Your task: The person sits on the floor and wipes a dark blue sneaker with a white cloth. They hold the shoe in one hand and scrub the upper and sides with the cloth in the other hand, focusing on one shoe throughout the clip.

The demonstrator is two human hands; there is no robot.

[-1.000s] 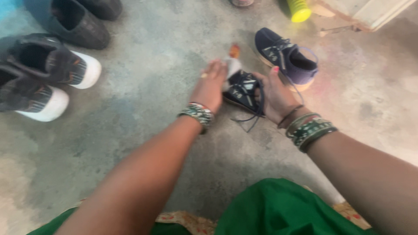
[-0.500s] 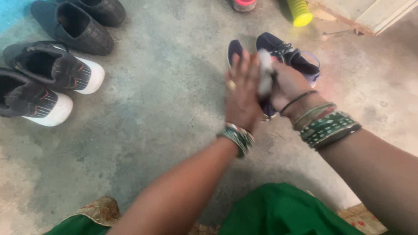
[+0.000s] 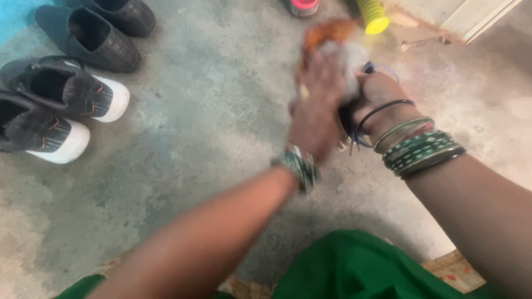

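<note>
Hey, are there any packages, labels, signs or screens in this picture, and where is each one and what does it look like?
No signs, screens or readable labels show.
Yellow ribbed container: top edge of the floor, right of centre, round, bright yellow; possibly a bottle or tube.
Pink-topped round thing: top edge, left of the yellow one, mostly cut off.
The left hand and right hand hold a dark shoe and a whitish cloth, both blurred.

Four shoes (image 3: 66,91) lie far left on floor (image 3: 210,111); left hand (image 3: 316,105) just left of right hand (image 3: 379,99), shoe (image 3: 348,119) btwn them; cylinder (image 3: 372,15) behind.
</note>
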